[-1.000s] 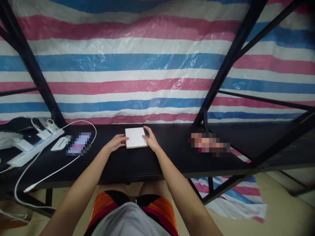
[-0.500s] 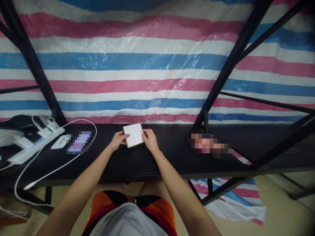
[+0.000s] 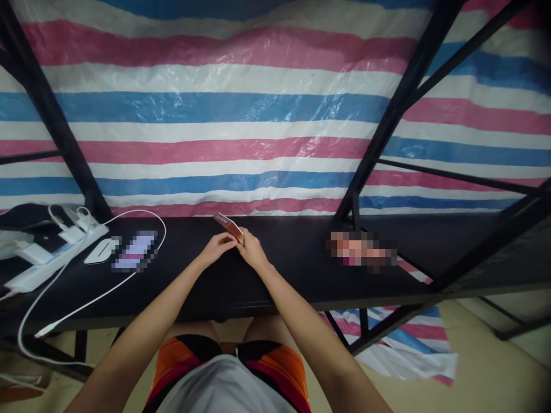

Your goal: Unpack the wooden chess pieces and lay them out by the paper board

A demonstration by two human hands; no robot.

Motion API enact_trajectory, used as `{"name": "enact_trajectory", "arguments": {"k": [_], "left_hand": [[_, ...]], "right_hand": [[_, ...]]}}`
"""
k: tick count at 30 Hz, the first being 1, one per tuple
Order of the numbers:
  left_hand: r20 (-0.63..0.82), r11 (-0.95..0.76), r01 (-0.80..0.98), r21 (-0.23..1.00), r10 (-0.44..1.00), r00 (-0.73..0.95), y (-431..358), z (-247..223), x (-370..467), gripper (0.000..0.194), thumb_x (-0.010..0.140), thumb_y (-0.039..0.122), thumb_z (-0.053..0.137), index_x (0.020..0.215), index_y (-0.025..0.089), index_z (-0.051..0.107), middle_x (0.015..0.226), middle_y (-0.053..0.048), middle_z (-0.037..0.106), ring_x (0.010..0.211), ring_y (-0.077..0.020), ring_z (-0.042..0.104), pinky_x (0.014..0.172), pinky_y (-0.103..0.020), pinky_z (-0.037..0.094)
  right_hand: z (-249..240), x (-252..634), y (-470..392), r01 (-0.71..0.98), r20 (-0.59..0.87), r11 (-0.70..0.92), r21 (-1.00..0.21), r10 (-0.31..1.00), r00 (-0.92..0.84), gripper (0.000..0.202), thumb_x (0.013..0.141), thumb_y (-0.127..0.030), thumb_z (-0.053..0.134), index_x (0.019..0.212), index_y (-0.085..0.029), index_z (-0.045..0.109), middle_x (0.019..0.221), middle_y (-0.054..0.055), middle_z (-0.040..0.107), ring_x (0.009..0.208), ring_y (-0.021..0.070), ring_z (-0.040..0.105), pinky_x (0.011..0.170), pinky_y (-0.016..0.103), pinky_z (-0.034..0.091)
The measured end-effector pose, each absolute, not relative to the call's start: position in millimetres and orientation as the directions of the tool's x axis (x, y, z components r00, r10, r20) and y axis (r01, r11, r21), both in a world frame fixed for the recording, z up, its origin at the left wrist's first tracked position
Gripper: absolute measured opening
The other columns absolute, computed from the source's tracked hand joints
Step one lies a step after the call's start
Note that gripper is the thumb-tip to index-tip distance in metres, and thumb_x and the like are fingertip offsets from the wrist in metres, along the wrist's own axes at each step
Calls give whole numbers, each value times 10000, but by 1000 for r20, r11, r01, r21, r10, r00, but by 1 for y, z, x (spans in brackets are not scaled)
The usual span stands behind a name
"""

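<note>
A small book (image 3: pixel 228 225) with a reddish-brown cover is held tilted above the black tabletop (image 3: pixel 297 252), its edge and cover turned toward me. My right hand (image 3: pixel 252 248) grips its lower right corner. Close to the same corner, my left hand (image 3: pixel 217 248) has its thumb and fingers brought together at the book's bottom edge; its fingertips are partly hidden there.
On the left are a white power strip (image 3: pixel 55 258) with plugs and cables, a white oval-ended device (image 3: pixel 102 250) and a blurred phone (image 3: pixel 135 250). A blurred item (image 3: pixel 361 251) lies right. Black metal posts (image 3: pixel 387 126) frame a striped sheet (image 3: pixel 232 109).
The book, earlier showing a blank white page between both hands, has been tipped up and turned so its cover and edge show. Both hands have moved closer together.
</note>
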State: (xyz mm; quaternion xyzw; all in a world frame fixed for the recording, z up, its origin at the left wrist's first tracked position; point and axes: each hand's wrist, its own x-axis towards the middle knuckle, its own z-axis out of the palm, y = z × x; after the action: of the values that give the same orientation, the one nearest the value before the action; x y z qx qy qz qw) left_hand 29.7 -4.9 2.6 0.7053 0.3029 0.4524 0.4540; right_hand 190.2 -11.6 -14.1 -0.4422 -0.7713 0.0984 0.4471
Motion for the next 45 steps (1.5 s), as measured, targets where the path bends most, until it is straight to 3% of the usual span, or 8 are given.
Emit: {"name": "enact_trajectory", "arguments": {"k": [4, 7, 10, 14, 22, 30, 37, 45], "left_hand": [[365, -393, 117, 912, 908, 207, 8, -1, 22, 280, 708, 401, 664, 819, 146, 633, 828, -45, 649, 781, -177, 605, 711, -311, 495], [249, -256, 125, 959, 966, 71, 16, -2, 9, 422, 652, 404, 711, 971, 147, 611, 987, -88, 647, 836, -200, 620, 655, -299, 504], [168, -174, 44, 984, 978, 125, 14, -1, 4, 557, 645, 405, 731, 1115, 156, 566, 1114, -120, 633, 953, -231, 622, 730, -325, 516], [134, -134, -15, 991, 965, 226, 6, 2, 9, 546, 631, 417, 758, 1063, 137, 576, 1037, -119, 679, 935, -245, 642, 778, -352, 519], [166, -179, 75, 981, 974, 157, 7, 0, 6, 474, 608, 451, 760, 912, 130, 588, 833, -78, 696, 767, -218, 662, 678, -319, 513], [272, -301, 168, 939, 947, 173, 9, -5, 5, 464, 669, 435, 718, 996, 129, 599, 898, -98, 693, 842, -238, 658, 776, -359, 506], [373, -399, 249, 882, 916, 148, 6, -3, 6, 507, 687, 428, 700, 1095, 155, 571, 954, -88, 685, 823, -213, 651, 759, -330, 506], [489, -513, 433, 741, 854, 176, 2, 4, 4, 312, 669, 298, 705, 942, 203, 589, 872, -25, 653, 797, -188, 606, 767, -301, 479]], "right_hand": [[-14, 198, -10, 514, 571, 546, -662, 811, -126, 380, 845, -366, 515, 1184, -195, 486, 995, 83, 650, 903, 219, 627, 810, 348, 477], [-16, 203, -6, 394, 505, 474, -787, 863, -29, 402, 811, -441, 556, 1133, -204, 514, 957, 61, 669, 871, 205, 638, 791, 327, 485], [-19, 205, -1, 233, 436, 427, -874, 900, -14, 401, 777, -467, 584, 1062, -187, 554, 980, 62, 675, 901, 200, 637, 810, 323, 490], [-21, 206, 2, 108, 380, 385, -917, 923, -66, 418, 765, -473, 598, 1052, -171, 567, 1027, 75, 675, 933, 201, 639, 829, 333, 496], [-25, 214, 6, 423, 342, 328, -845, 939, -43, 426, 774, -515, 593, 1038, -184, 636, 1000, 106, 691, 939, 235, 648, 853, 369, 479], [-23, 216, 3, 445, 333, 328, -833, 940, -71, 411, 791, -525, 571, 1028, -197, 642, 977, 84, 700, 930, 229, 654, 846, 366, 484], [-22, 216, 2, 442, 367, 351, -825, 929, -52, 374, 791, -484, 590, 1043, -208, 607, 970, 69, 699, 897, 214, 656, 815, 350, 491], [-24, 219, 7, 437, 536, 500, -748, 843, -48, 334, 714, -385, 671, 983, -194, 618, 925, 43, 685, 843, 189, 635, 807, 321, 482]]}}
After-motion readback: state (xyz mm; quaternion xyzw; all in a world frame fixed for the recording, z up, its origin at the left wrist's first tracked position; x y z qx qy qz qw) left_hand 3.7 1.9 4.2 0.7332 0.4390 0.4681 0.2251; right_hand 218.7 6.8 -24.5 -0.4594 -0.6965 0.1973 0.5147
